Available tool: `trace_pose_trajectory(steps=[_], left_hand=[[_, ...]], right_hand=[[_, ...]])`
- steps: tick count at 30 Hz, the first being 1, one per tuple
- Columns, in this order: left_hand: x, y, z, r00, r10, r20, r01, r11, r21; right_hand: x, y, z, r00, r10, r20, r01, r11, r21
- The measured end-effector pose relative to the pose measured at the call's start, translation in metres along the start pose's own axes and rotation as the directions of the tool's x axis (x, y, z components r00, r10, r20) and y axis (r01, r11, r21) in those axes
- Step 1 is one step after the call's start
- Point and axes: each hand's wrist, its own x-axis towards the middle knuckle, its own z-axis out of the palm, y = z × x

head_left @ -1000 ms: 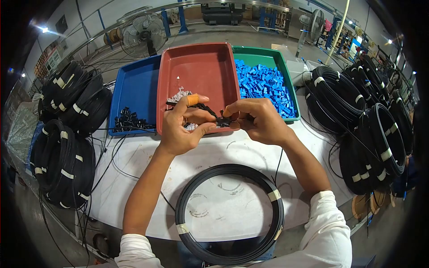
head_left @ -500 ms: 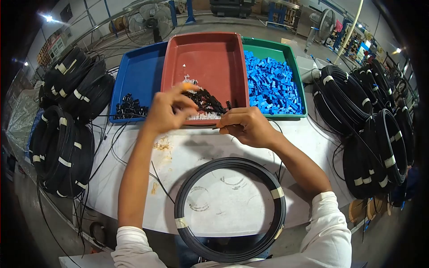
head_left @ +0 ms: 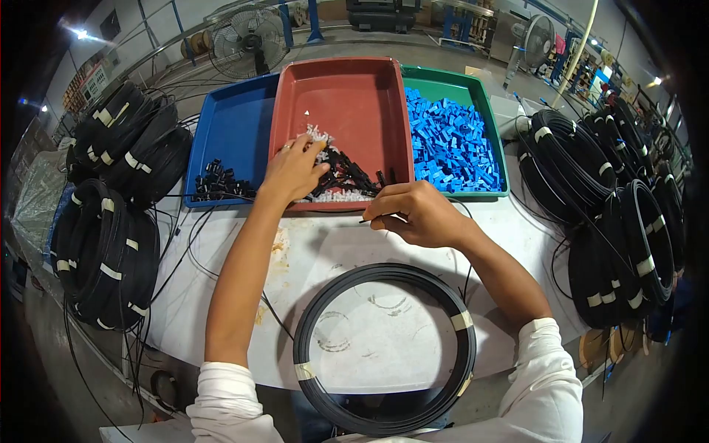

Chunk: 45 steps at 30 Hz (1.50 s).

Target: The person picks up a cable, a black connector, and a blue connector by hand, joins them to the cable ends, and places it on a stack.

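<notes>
- Left hand (head_left: pixel 294 171) sits in red tray (head_left: pixel 347 103), fingers curled over small parts (head_left: pixel 353 177); grip can't be told.
- Right hand (head_left: pixel 417 214) pinches thin black cable (head_left: pixel 365 219) tight.

Small black plastic connector parts (head_left: pixel 347 171) lie heaped loosely with white pieces (head_left: pixel 336 196) in the near half of a red tray (head_left: pixel 347 96). A thin black cable end (head_left: pixel 367 218) sticks out leftward, roughly level, just in front of the tray's near rim, pinched in the right hand (head_left: pixel 417 215).
</notes>
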Motion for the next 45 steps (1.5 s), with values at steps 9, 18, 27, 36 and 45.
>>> trace_pose_trajectory(steps=[9,18,27,36,45], left_hand=[[0.018,0.039,-0.006,0.937,0.257,0.237,-0.214,0.958,-0.192],[0.015,0.022,0.005,0.883,0.429,0.188,-0.370,0.885,-0.281],[0.027,0.017,0.005,0.988,0.146,-0.038,-0.143,0.826,-0.544],[0.035,0.016,0.016,0.991,-0.057,0.117,0.130,0.498,-0.857],[0.030,-0.002,0.019,0.978,-0.203,0.043,0.088,0.219,-0.972]], right_hand=[[0.002,-0.005,-0.021,0.998,0.047,-0.044,-0.047,0.999,-0.012],[0.001,-0.008,-0.035,0.993,0.042,-0.114,-0.044,0.999,-0.011],[0.001,-0.003,-0.036,0.989,0.019,-0.145,-0.023,0.999,-0.027],[0.001,-0.003,-0.038,0.989,0.017,-0.147,-0.022,0.999,-0.037],[0.001,0.001,-0.031,0.991,0.016,-0.134,-0.027,0.997,-0.076]])
